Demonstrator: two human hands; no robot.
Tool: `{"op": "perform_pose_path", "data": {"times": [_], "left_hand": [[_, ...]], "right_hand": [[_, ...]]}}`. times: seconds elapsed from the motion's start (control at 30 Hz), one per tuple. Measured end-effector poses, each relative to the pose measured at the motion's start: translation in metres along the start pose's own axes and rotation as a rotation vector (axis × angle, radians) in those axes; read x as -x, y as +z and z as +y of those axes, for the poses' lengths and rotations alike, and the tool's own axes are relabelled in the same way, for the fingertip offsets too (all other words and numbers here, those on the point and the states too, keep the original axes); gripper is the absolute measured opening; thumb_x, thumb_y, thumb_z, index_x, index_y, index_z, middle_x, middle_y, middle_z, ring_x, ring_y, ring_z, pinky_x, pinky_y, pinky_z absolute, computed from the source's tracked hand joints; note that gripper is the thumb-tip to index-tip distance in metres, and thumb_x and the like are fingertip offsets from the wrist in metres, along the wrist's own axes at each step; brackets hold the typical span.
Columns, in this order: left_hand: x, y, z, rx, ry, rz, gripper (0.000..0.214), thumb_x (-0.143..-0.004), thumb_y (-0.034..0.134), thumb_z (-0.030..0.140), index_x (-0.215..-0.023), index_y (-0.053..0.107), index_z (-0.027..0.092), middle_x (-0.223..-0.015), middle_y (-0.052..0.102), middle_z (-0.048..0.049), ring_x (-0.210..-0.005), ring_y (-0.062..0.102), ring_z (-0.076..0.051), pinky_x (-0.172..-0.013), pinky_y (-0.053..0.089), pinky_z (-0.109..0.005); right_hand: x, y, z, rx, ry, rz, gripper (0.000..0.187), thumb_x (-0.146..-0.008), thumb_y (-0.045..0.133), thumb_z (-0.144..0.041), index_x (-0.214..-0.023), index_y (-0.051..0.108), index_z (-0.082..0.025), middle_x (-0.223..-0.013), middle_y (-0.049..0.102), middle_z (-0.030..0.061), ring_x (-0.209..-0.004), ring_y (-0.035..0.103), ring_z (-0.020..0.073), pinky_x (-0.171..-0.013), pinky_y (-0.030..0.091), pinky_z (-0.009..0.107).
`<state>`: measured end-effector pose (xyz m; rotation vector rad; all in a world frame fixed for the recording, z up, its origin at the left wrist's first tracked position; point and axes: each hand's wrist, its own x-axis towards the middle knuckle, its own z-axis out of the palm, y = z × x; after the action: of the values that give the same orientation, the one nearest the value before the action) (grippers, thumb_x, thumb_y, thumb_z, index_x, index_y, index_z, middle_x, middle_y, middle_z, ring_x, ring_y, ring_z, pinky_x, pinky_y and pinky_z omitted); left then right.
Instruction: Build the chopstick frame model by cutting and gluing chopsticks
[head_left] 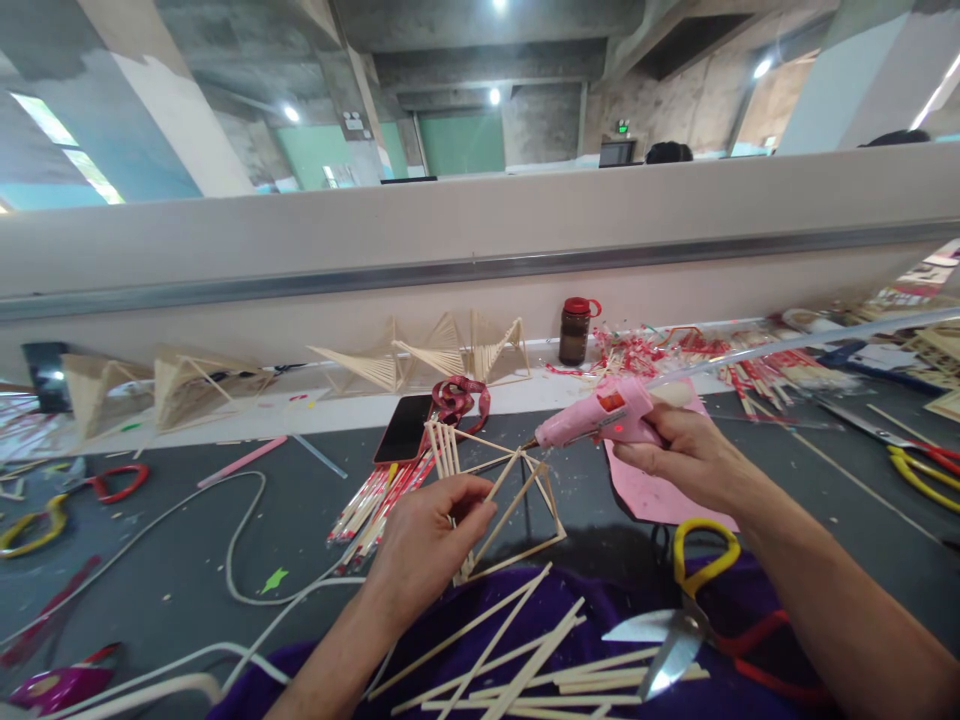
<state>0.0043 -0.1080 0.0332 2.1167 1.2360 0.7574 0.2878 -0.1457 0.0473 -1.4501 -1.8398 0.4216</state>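
My right hand (694, 455) is wrapped round a pink hot glue gun (596, 418) with a long clear glue stick (795, 345) running out of its back. The gun's nozzle meets the top corner of a small frame (561, 500) built of thin wooden sticks. My left hand (435, 525) pinches a thin wooden stick (504, 475) whose far end lies at that same corner, by the nozzle. Several parallel sticks (442, 450) rise from the frame's left side. Loose wooden sticks (517, 660) lie on purple cloth (592, 590) in front of me.
Open scissors (684, 625) rest close below my right forearm. Behind the frame are a phone (403, 428), a bottle (575, 332) and finished stick models (427, 350). A white cable (232, 560) loops across the left. More scissors (56, 510) lie there, others (900, 440) at right.
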Motion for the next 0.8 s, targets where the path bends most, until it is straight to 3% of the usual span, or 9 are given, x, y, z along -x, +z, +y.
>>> {"op": "perform_pose_path", "data": {"times": [0.3,0.53,0.67,0.8], "left_hand": [[-0.001,0.001,-0.004,0.124,-0.042,-0.042,0.017,-0.076,0.057,0.031,-0.084,0.067,0.021,-0.068,0.065,-0.0002,-0.059,0.055,-0.012,-0.054,0.042,-0.022],[-0.004,-0.003,0.001,0.533,-0.198,-0.134,0.014,-0.069,0.066,0.029,-0.079,0.068,0.019,-0.057,0.062,0.0011,-0.051,0.052,-0.01,-0.051,0.038,-0.021],[-0.005,-0.006,-0.003,0.692,-0.246,-0.064,0.018,-0.066,0.069,0.028,-0.08,0.069,0.017,-0.062,0.066,-0.0036,-0.057,0.056,-0.012,-0.051,0.039,-0.021],[-0.007,-0.009,-0.006,0.936,-0.325,0.097,0.023,-0.064,0.073,0.027,-0.083,0.068,0.015,-0.064,0.067,-0.0038,-0.054,0.054,-0.009,-0.044,0.035,-0.016]], "right_hand": [[-0.002,0.0,0.007,-0.03,0.039,0.016,0.024,-0.08,0.055,-0.038,-0.083,0.058,-0.015,-0.071,0.046,0.0005,-0.061,0.042,0.0115,-0.053,0.033,0.026],[0.0,0.006,0.005,-0.118,0.069,0.067,0.024,-0.078,0.057,-0.038,-0.082,0.058,-0.015,-0.067,0.045,0.0,-0.059,0.041,0.0114,-0.051,0.033,0.025],[0.001,0.007,-0.006,-0.247,0.161,0.16,0.027,-0.075,0.059,-0.042,-0.077,0.057,-0.016,-0.06,0.046,-0.0008,-0.053,0.041,0.0113,-0.046,0.032,0.024],[0.006,0.014,-0.019,-0.473,0.171,0.126,0.027,-0.075,0.06,-0.041,-0.083,0.059,-0.016,-0.064,0.053,0.0017,-0.053,0.044,0.0112,-0.046,0.034,0.024]]}}
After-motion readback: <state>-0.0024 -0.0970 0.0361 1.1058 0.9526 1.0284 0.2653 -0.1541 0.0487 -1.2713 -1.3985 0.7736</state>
